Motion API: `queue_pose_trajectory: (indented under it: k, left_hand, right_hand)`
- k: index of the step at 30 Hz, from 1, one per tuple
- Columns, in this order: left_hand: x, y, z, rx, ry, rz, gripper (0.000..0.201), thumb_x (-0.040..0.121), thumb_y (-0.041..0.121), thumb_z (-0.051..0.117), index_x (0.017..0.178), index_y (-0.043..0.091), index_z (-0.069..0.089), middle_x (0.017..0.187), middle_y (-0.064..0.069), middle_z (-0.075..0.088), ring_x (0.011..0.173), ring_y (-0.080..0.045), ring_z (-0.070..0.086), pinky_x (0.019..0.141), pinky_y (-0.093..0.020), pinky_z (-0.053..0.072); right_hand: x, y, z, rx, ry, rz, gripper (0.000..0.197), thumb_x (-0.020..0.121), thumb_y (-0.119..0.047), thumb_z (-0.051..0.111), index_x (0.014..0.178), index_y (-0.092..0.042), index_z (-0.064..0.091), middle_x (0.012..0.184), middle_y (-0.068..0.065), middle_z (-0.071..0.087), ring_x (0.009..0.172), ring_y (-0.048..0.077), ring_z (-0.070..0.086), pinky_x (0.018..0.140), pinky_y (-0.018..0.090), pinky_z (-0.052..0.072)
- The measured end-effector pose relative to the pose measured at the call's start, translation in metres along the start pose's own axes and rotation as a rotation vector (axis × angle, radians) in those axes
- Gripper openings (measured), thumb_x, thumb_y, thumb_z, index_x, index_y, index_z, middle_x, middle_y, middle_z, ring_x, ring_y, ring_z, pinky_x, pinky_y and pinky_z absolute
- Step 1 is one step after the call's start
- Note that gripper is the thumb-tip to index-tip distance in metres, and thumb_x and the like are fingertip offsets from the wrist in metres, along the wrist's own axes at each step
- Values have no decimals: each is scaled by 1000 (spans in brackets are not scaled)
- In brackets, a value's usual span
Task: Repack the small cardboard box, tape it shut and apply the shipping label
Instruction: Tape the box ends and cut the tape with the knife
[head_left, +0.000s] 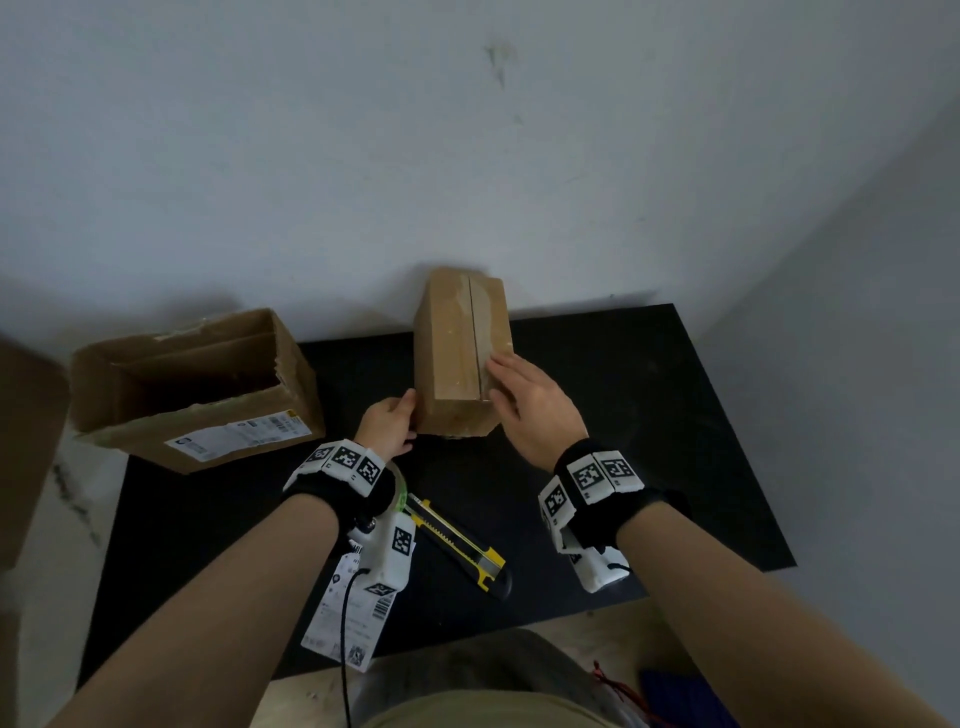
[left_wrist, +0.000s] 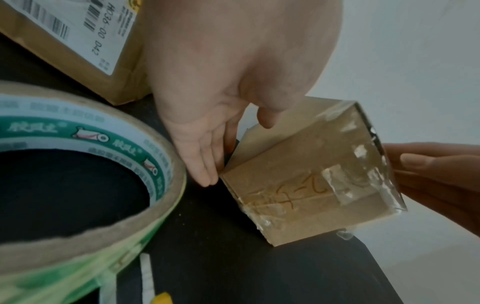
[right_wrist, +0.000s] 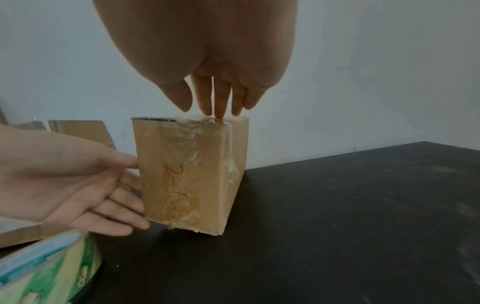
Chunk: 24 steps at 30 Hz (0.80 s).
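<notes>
The small cardboard box stands upright on the black mat, its top flaps folded shut with a seam down the middle. Old clear tape and handwriting show on its near face. My left hand lies against the box's left side with straight fingers, thumb at the near edge. My right hand presses straight fingertips on the top flaps near the seam. The tape roll lies under my left wrist. The shipping label lies at the mat's front edge.
A larger open cardboard box with a printed label stands at the left, partly on the mat. A yellow and black utility knife lies between my forearms. A wall runs close behind the small box. Bare mat shows to the right.
</notes>
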<state>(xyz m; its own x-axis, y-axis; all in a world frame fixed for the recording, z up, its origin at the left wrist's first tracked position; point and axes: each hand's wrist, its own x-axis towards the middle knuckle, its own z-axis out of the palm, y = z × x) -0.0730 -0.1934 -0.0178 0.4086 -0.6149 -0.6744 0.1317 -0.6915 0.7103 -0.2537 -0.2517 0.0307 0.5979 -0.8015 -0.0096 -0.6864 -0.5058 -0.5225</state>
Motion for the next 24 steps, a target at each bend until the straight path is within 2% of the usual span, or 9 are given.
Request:
queue_pose_trajectory:
  k: [2,3,5,7,10,12,16,20,24]
  left_hand:
    - [2,2,2,-25,-35,-24,49,97,38,44,134,7,44,129,-14,55,112,-28,57,93,-39,46]
    - [2,3,3,-46,-53,-31,49,96,38,47,134,7,44,129,-14,55,113,-27,56,93,-38,46]
    - [1,5,5,-82,-78,-32,49,93,37,53,132,7,47,126,-12,58,111,-25,58,93,-37,47]
    - [-1,8,7,-132,-87,-26,46,92,34,56,128,7,51,123,-11,60,109,-24,59,91,-35,49]
    - [-5,9,6,-233,-54,-20,34,94,24,55,123,7,53,122,-12,58,110,-26,58,89,-37,50]
    - [-7,7,2,-249,-18,1,24,95,15,51,119,9,53,123,-13,58,110,-27,59,90,-39,50]
    - [-12,0,-3,-194,11,76,24,94,4,49,116,10,54,124,-13,57,112,-28,57,87,-37,50]
    - [-21,-2,-4,-151,31,159,22,90,-1,53,106,13,56,116,-8,58,111,-24,55,92,-36,48]
    - [-29,-1,-5,-140,22,176,30,87,-5,57,113,10,57,113,-7,60,105,-19,56,88,-32,48]
  right_hand:
    - [1,2,-4,15,8,25,44,98,-29,44,140,-17,41,146,0,40,135,13,34,111,24,22]
    - [1,2,-6,35,4,33,45,98,-31,44,140,-17,41,143,2,42,131,16,39,112,29,30]
    - [2,0,-8,87,-20,73,46,97,-38,42,141,-23,39,136,5,44,119,20,48,102,37,42]
    - [3,-2,-11,135,-55,161,48,96,-46,40,141,-31,38,131,6,41,113,22,49,98,37,45]
    - [6,0,-15,263,-99,268,48,95,-49,39,139,-31,41,129,6,42,115,21,49,96,30,40]
    - [6,4,-16,358,-112,292,46,96,-47,40,137,-28,45,130,5,50,118,20,50,98,29,39]
    - [3,10,-10,515,-95,367,43,93,-43,49,130,-23,52,124,2,60,116,17,54,101,35,42]
    - [0,17,-2,572,-117,403,42,93,-25,54,133,-14,49,126,6,59,117,19,55,102,37,44]
    - [-3,22,0,662,-137,422,41,94,-11,51,135,-10,47,130,7,56,117,16,53,98,28,44]
